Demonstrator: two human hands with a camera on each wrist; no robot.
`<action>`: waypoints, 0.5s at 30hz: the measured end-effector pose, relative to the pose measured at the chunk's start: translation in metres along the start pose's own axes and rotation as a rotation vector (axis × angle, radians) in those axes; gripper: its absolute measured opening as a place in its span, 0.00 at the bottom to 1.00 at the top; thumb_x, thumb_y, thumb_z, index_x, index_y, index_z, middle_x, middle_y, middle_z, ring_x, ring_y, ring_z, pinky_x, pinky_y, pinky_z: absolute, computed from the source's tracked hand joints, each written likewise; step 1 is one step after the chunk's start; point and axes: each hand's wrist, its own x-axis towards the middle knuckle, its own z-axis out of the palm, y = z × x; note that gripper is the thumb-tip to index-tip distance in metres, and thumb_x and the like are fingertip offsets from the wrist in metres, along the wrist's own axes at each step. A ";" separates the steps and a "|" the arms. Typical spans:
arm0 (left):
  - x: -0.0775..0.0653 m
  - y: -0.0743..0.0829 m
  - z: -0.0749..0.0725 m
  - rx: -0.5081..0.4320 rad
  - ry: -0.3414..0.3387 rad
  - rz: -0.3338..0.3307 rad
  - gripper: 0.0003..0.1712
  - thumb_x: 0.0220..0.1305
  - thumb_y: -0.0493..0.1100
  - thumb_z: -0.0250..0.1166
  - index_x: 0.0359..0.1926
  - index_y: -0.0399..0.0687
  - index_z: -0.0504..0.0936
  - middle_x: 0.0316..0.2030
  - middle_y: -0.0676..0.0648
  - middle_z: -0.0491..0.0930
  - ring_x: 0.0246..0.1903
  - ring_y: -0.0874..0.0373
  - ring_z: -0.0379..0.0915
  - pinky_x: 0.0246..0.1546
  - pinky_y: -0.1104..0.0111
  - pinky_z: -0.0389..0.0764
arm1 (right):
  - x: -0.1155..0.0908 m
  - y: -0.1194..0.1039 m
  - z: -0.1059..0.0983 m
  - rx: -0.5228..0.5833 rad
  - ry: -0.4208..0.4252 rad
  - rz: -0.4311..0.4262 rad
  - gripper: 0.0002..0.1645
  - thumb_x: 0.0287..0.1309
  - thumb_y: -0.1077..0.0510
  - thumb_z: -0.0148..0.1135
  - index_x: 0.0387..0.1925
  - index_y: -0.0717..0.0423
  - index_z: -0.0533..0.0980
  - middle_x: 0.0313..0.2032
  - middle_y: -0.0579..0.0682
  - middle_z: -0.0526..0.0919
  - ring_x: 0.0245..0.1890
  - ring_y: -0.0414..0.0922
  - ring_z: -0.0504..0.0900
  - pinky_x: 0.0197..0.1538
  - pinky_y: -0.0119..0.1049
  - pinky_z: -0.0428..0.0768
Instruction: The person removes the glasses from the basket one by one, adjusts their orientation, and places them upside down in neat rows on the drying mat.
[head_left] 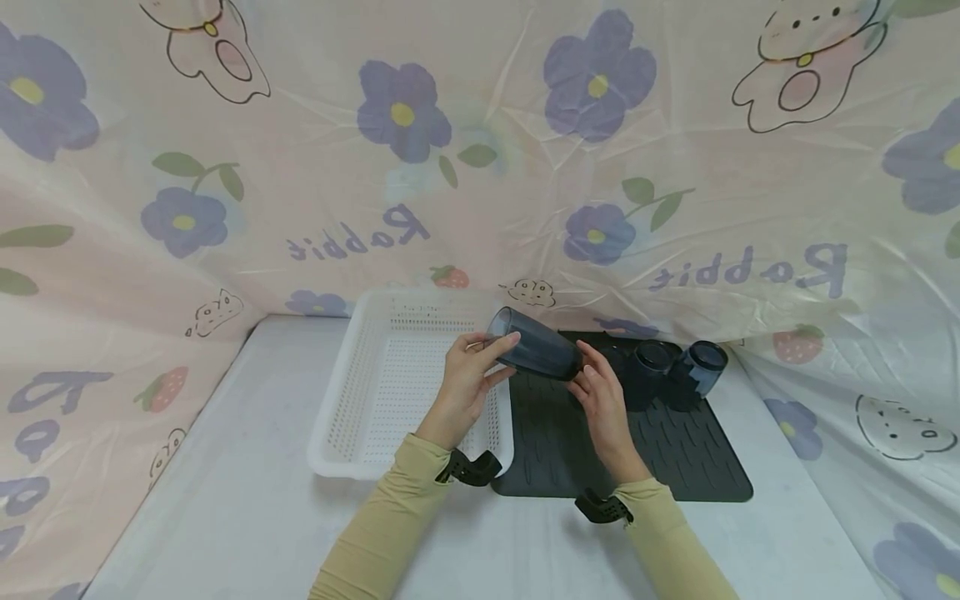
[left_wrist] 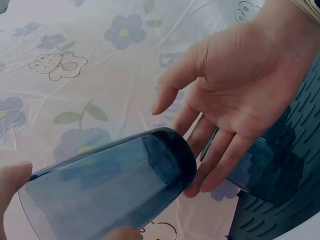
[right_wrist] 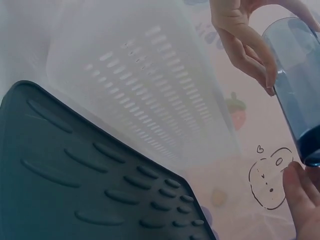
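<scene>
My left hand [head_left: 461, 387] grips a blue see-through tumbler [head_left: 534, 344] near its mouth, thumb on one side and fingers on the other. The tumbler lies tilted in the air, its mouth toward the left and its thick dark base [left_wrist: 170, 155] toward my right hand [head_left: 602, 400]. In the left wrist view the right palm shows, with fingers [left_wrist: 220, 162] loosely extended and their tips right at the base. My left thumb [left_wrist: 15, 180] shows at that view's left edge, most of the hand being outside it.
A white perforated basket [head_left: 333, 408] stands on the left, beside a dark ridged drying mat [head_left: 547, 450] on the white table [head_left: 240, 500]. Several more dark blue tumblers [head_left: 652, 375] stand at the mat's back right. A printed curtain [head_left: 495, 200] hangs behind.
</scene>
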 end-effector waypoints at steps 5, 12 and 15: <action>-0.001 -0.001 0.000 0.000 -0.006 0.001 0.35 0.53 0.35 0.72 0.56 0.35 0.61 0.41 0.42 0.69 0.35 0.57 0.73 0.45 0.56 0.81 | 0.000 0.001 0.004 0.026 -0.004 0.000 0.28 0.72 0.53 0.48 0.68 0.56 0.59 0.62 0.56 0.64 0.56 0.49 0.72 0.58 0.34 0.75; -0.002 -0.001 0.000 0.022 -0.002 0.002 0.35 0.53 0.37 0.73 0.56 0.35 0.61 0.41 0.42 0.69 0.36 0.56 0.72 0.44 0.57 0.82 | 0.001 0.005 0.006 -0.038 0.006 0.020 0.28 0.70 0.57 0.52 0.68 0.55 0.60 0.61 0.58 0.67 0.56 0.48 0.73 0.57 0.33 0.75; -0.004 -0.001 0.001 0.029 -0.002 -0.011 0.36 0.53 0.37 0.73 0.56 0.35 0.61 0.42 0.43 0.68 0.36 0.56 0.71 0.44 0.58 0.82 | 0.001 0.006 0.007 -0.045 0.013 0.029 0.29 0.69 0.57 0.55 0.68 0.54 0.61 0.59 0.58 0.67 0.55 0.48 0.73 0.57 0.33 0.75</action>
